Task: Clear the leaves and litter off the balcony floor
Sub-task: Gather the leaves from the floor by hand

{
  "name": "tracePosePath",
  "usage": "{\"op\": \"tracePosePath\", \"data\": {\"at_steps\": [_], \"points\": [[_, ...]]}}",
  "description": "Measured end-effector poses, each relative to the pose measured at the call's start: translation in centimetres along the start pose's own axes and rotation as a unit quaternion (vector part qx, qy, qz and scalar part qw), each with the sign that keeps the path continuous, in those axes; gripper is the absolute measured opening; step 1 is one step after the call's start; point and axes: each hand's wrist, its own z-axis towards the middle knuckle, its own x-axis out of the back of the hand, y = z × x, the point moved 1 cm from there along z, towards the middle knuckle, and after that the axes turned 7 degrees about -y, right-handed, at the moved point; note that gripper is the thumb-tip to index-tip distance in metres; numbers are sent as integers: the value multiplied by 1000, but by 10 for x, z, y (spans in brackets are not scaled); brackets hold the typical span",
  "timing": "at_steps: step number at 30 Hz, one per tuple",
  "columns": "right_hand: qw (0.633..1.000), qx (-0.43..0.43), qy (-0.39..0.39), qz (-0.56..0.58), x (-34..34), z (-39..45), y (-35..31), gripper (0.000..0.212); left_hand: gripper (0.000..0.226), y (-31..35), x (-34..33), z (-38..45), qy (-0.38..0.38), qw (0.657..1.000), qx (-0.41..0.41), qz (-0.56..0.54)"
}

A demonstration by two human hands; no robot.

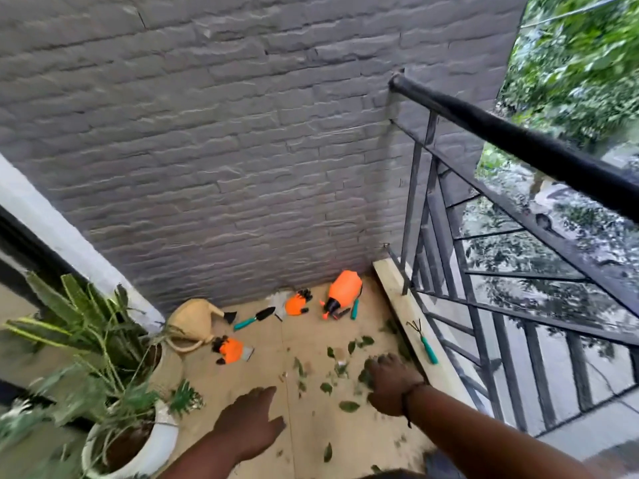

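Standing at left: white plant pot (138, 454) by the wall.
Left hand (249, 423): fingers straight, holding nothing, above the floor (345, 440).
Leaves (348, 406): scattered on the floor between hands and railing (518, 271).
Right hand (392, 383): fingers curled down onto leaves; grip unclear.
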Motion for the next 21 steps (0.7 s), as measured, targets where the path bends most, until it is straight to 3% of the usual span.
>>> {"op": "tracePosePath", "data": {"at_steps": [11, 16, 21], "points": [[990, -99, 5, 100, 20, 39, 58, 58, 74, 27, 90, 113, -47, 994, -34, 93], [969, -211, 42, 119, 41, 63, 72, 53, 75, 42, 149, 180, -54, 985, -105, 123], [947, -290, 19, 139, 59, 91, 42, 52, 75, 52, 203, 228, -45, 960, -215, 171]]}}
